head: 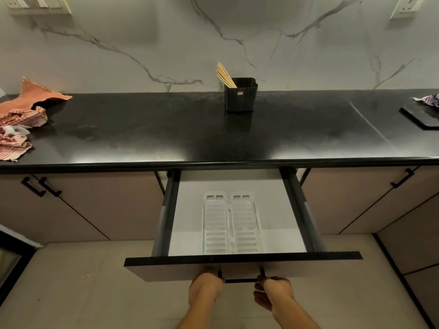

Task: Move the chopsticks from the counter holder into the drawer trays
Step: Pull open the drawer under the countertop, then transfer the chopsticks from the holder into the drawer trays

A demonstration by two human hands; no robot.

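Several pale wooden chopsticks (pixel 224 76) lean to the left in a black square holder (pixel 241 98) at the back of the dark counter (pixel 142 129). Below the counter a drawer (pixel 242 260) stands pulled out, with two white slotted trays (pixel 231 224) side by side on its white floor. My left hand (pixel 205 287) and my right hand (pixel 273 289) both grip the drawer's black bar handle (pixel 241 280), one at each end. The trays hold nothing that I can see.
Crumpled red-checked cloths (pixel 21 115) lie at the counter's left end. A black board (pixel 422 115) with a dark patterned cloth (pixel 431 99) sits at the right end. Closed cabinet doors with black handles flank the drawer. A marble wall rises behind the counter.
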